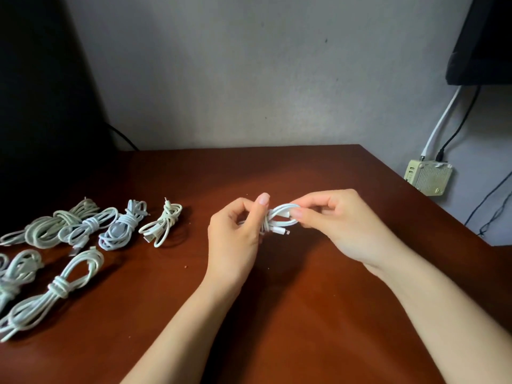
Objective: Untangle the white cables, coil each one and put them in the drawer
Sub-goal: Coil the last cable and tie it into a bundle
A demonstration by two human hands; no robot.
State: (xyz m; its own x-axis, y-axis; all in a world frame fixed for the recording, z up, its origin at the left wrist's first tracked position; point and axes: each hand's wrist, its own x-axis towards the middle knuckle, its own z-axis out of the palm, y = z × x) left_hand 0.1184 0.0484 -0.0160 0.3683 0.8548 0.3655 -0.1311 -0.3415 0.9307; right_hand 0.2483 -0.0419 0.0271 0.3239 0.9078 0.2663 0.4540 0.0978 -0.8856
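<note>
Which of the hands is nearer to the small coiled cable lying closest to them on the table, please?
Left. The left hand is just right of the small coiled cable, apart from it; the right hand is farther right, both hands gripping another white cable.

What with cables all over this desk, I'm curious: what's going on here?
A person is working on one white cable just above the wooden table. The left hand holds its bundled middle and the right hand pinches its looped end. Several coiled white cables lie on the table to the left, not yet put away.
</note>
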